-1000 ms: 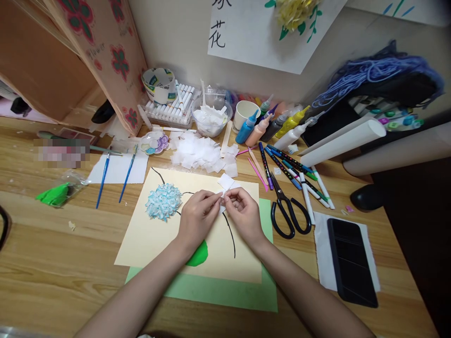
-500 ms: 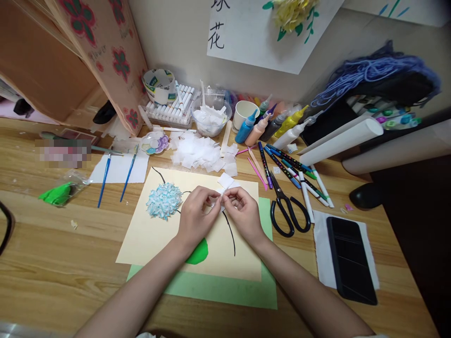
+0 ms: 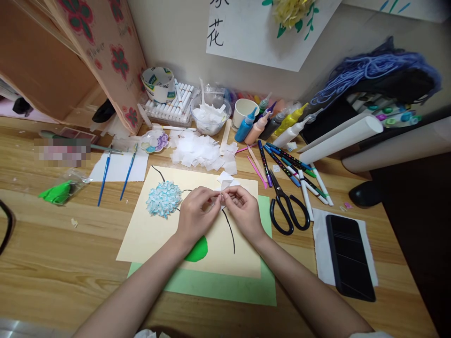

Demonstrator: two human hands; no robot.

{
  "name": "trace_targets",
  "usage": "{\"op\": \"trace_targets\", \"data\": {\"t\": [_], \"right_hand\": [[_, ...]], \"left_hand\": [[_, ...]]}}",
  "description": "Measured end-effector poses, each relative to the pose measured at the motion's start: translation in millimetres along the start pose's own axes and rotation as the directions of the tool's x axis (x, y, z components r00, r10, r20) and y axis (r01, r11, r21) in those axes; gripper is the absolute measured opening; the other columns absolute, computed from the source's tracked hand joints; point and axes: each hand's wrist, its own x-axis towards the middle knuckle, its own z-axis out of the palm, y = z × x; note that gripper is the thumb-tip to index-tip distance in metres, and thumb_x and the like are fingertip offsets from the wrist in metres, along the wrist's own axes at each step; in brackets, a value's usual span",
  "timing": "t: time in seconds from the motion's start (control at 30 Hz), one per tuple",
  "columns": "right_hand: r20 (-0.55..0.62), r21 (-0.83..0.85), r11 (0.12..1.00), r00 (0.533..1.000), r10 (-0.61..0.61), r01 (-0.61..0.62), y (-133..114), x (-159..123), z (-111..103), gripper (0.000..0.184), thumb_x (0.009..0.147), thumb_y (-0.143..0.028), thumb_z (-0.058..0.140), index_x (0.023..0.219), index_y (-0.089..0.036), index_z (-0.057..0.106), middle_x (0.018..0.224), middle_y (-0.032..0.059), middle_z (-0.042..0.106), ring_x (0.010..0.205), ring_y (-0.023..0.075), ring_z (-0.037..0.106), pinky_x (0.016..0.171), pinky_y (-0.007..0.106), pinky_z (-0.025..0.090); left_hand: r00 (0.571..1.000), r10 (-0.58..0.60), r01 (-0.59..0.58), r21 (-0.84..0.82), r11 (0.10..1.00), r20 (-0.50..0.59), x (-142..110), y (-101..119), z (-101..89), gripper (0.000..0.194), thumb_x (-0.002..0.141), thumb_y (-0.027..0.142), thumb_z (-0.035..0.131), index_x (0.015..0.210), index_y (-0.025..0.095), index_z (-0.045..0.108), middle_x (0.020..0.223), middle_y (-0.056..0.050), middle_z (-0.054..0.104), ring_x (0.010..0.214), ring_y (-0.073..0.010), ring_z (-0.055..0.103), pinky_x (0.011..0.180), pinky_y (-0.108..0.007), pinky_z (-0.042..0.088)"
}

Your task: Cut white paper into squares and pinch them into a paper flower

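Fingertip to fingertip, my left hand (image 3: 195,213) and my right hand (image 3: 244,211) pinch a small piece of white paper above a cream sheet (image 3: 141,244). Most of that piece is hidden by the fingers. Just beyond them lie a few white paper squares (image 3: 226,178). On the cream sheet, left of my hands, is a round ruffled blue-and-white paper flower (image 3: 164,199). Black drawn lines run over the sheet, and a bright green shape (image 3: 198,249) shows partly under my left wrist. A light green sheet (image 3: 225,288) lies beneath.
Behind the sheets is a heap of white paper squares (image 3: 199,151), near a clear bowl (image 3: 210,119) of white scraps. Black-handled scissors (image 3: 289,206), markers (image 3: 296,169) and a phone (image 3: 350,258) lie to the right. Two blue paintbrushes (image 3: 104,178) rest on the left.
The view has shifted very slightly. Both hands keep pinching in the same place, with only tiny finger movement.
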Motion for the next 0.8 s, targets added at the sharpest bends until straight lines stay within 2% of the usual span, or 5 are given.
{"op": "trace_targets", "data": {"t": [0.23, 0.5, 0.8], "right_hand": [[-0.004, -0.019, 0.999, 1.0, -0.028, 0.028, 0.8, 0.2, 0.1, 0.01, 0.081, -0.029, 0.059, 0.082, -0.019, 0.059, 0.077, 0.001, 0.061, 0.069, 0.0133, 0.057, 0.063, 0.025, 0.046], [-0.033, -0.1, 0.992, 0.997, -0.075, 0.071, 4.6, -1.2, 0.9, 0.01, 0.08, -0.027, 0.061, 0.086, -0.019, 0.059, 0.079, 0.0015, 0.062, 0.072, 0.0135, 0.058, 0.063, 0.024, 0.045], [-0.035, -0.162, 0.984, 0.997, -0.076, 0.069, 4.1, -1.2, 1.1, 0.008, 0.08, -0.026, 0.06, 0.08, -0.018, 0.059, 0.076, 0.0014, 0.062, 0.068, 0.0132, 0.056, 0.061, 0.025, 0.044]], "left_hand": [[1.0, 0.008, -0.008, -0.011, 1.0, -0.002, 0.7, 0.2, -0.3, 0.012, 0.083, 0.017, 0.057, 0.087, 0.018, 0.068, 0.079, -0.003, 0.065, 0.071, -0.0119, 0.058, 0.064, -0.023, 0.045], [0.997, -0.08, 0.079, -0.08, 0.994, -0.018, 2.3, -4.5, 0.3, 0.007, 0.081, 0.018, 0.059, 0.08, 0.019, 0.067, 0.074, 0.0, 0.064, 0.062, -0.0096, 0.055, 0.057, -0.021, 0.043], [0.997, -0.074, 0.072, -0.115, 0.991, -0.005, 3.0, -4.5, 0.5, 0.006, 0.079, 0.019, 0.062, 0.08, 0.018, 0.067, 0.073, -0.001, 0.063, 0.061, -0.0095, 0.054, 0.055, -0.022, 0.042]]}}
